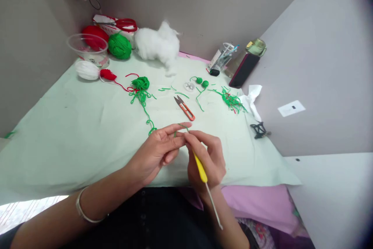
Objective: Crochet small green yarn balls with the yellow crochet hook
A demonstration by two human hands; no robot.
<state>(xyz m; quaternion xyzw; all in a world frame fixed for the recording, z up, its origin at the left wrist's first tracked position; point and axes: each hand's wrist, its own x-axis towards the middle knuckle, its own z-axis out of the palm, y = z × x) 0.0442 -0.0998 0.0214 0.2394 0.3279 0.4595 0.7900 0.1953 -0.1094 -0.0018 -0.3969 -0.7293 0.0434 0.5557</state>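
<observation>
My right hand (pixel 206 159) grips a crochet hook (pixel 200 167) by its yellow handle; one metal end slants down toward me. My left hand (pixel 161 146) is closed on green yarn (pixel 175 134), with a strand running over its index finger to the hook's working tip. Both sets of fingertips meet just above the table's near part. From the left hand the strand trails back to a loose green yarn bundle (pixel 141 84). Orange-handled thread snips (pixel 184 108) lie just beyond the hands, blades pointing away. Any stitches between the fingers are too small to make out.
Two small green crocheted balls (pixel 205 84) lie beside a small clear round case (pixel 189 86). Green scraps (pixel 233 101) are heaped at right. White stuffing (pixel 159 43), a green yarn ball (pixel 119 46), a plastic tub (pixel 90 53) and red scissors (pixel 126 24) stand at the back. A phone (pixel 244 70) leans at right.
</observation>
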